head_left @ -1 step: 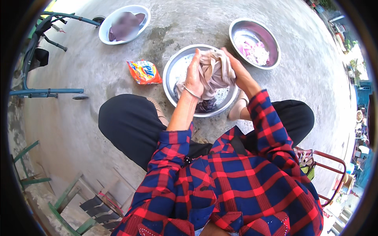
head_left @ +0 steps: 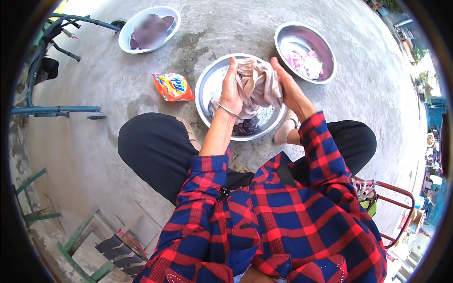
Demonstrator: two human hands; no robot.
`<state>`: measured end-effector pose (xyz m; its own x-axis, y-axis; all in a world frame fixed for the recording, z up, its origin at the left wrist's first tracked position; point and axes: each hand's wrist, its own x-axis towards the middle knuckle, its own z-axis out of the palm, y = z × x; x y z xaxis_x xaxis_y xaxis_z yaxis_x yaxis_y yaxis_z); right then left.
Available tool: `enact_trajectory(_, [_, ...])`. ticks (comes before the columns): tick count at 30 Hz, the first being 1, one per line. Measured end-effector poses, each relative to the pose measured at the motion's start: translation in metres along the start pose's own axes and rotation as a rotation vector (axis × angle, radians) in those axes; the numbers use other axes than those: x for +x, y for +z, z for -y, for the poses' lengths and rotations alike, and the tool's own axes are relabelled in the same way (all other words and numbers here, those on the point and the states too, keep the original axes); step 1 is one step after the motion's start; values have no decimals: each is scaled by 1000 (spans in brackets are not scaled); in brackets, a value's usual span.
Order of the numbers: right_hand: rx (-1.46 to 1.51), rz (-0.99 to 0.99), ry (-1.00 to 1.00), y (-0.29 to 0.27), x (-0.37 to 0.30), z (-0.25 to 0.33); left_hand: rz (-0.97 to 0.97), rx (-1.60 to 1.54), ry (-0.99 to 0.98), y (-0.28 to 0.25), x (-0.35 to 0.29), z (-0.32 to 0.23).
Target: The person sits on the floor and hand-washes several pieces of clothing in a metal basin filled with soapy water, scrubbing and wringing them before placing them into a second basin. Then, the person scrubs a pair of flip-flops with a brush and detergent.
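Note:
A bunched wet beige cloth hangs between my two hands over a round metal basin. My left hand, with a bangle at the wrist, presses against the cloth's left side. Against its right side lies my right hand, thumb and palm toward the cloth. The fingertips of both hands are partly hidden behind the fabric. Below the beige cloth, a dark patterned cloth sits in the basin among soapy suds.
An orange and white plastic packet stands left of the basin. Beyond it is a pale tub holding dark purple cloth. A second metal basin with pink cloth sits at right. A blue metal frame on small wheels stands at far left.
My right hand has shifted slightly right and toward me. The beige cloth has changed its folds and spread a little between my hands, while my left hand has moved only slightly.

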<state>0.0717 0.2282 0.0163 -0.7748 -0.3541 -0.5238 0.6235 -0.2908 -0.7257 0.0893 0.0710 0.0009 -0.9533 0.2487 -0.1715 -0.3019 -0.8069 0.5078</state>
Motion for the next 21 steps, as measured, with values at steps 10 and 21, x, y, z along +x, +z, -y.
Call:
enact_trajectory(10, [85,-62,-322,20,-18,11,145,187,138,30,-8,-3])
enact_trajectory(21, [413,340,-810,4,-42,49,25,928,-122,-51,1,18])
